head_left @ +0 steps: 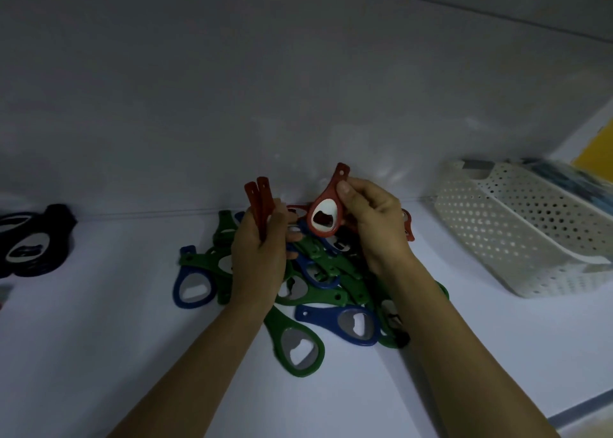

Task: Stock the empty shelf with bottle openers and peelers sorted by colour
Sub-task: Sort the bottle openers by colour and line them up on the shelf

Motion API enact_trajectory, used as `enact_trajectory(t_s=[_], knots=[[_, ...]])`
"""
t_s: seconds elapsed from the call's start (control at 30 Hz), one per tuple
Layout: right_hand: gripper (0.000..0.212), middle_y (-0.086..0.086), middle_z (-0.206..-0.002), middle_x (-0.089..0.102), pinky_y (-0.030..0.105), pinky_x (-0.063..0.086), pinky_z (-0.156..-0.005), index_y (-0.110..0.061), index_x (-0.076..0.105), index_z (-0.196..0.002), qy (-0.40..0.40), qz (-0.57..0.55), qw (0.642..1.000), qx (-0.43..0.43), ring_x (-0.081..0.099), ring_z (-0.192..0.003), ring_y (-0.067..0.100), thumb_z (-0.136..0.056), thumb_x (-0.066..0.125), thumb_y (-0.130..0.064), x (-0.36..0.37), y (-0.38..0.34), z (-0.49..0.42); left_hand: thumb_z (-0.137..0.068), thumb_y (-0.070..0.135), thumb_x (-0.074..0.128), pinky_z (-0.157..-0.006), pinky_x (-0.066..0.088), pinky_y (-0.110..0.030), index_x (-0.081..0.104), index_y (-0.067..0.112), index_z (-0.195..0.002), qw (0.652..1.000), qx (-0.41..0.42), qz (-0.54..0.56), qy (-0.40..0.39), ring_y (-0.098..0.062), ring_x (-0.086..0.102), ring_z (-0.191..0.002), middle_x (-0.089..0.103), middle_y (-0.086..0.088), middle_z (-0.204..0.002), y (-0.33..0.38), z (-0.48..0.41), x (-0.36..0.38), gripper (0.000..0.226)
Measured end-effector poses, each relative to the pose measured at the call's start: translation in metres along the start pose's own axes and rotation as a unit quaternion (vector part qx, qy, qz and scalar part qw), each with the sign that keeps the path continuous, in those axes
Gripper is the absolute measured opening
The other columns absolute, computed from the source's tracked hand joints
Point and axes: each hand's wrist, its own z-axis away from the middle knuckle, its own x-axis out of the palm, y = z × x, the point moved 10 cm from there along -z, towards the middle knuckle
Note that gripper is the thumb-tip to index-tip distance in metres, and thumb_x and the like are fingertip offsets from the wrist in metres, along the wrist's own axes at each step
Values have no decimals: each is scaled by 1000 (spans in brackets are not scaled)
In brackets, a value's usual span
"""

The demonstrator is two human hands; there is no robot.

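No readable text, label, brand or number shows anywhere.

Black openers [33, 238] cut by left edge, basket [497, 235] contents blurred, heads of 2 red openers [262, 198] hidden behind left hand [260, 261]

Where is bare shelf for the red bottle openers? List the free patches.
Bare white shelf lies between the stack of black bottle openers and the heap of green and blue openers; another patch between that heap and the white perforated basket. The heap is crowded.
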Motion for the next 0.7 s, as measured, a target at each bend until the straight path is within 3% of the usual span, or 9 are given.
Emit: enact_trajectory(t_s=[0.1,0.2,0.33,0.4,0.47,0.53,0.6,0.7], knots=[[7,1,-76,73,24,55,-60,-10,67,-93,-77,-6,997,18,67,-66,13,-89,62,-12,19,5,4,-83,51,52,-52,51,-18,61,34,-96,999,5,-11,-37,-5,68,-74,70,9,-85,4,2,7,23],[3,-2,-71,71,19,51,-55,-7,66,-83,-124,1,992,2,64,-62,9,-85,65,-7,32,4,8,-82,44,61,-55,53,-18,59,33,-102,995,27,-52,-77,-4,68,-77,68,9,-91,5,5,14,22],[22,0,-65,62,22,51,-59,-15,58,-68,-16,198,978,-71,59,-59,9,-81,73,-22,10,-5,4,-91,17,59,-53,52,-17,58,26,-107,994,37,-70,-72,-4,68,-71,67,8,-85,0,3,13,19],[28,-4,-63,58,17,44,-52,-18,53,-69,70,334,935,-97,56,-56,3,-86,67,-36,-12,-15,3,-93,15,55,-53,51,-15,55,25,-112,996,35,-53,-67,-3,68,-73,67,12,-86,0,3,12,21],[28,-5,-71,60,21,35,-49,-21,54,-77,140,517,840,-91,59,-65,9,-89,59,-46,-33,-24,5,-95,14,52,-55,52,-16,52,31,-111,997,32,-28,-57,-2,68,-77,68,16,-88,0,3,10,23],[38,1,-85,64,26,34,-59,-19,58,-91,137,630,764,-38,62,-80,24,-85,56,-57,-48,-18,2,-96,14,50,-54,51,-15,51,36,-103,998,35,-25,-54,1,67,-74,69,22,-83,0,2,10,23],[49,5,-91,65,30,39,-64,-17,62,-95,107,657,745,27,62,-84,27,-80,59,-63,-55,-5,-1,-96,15,50,-52,50,-14,51,36,-99,997,37,-36,-61,1,65,-68,69,24,-80,0,2,12,22],[42,7,-96,66,29,40,-66,-17,66,-98,92,647,756,42,62,-84,27,-80,64,-54,-53,0,-2,-95,19,52,-53,48,-14,54,34,-100,996,30,-41,-70,-4,66,-68,70,17,-81,-2,3,15,16]])
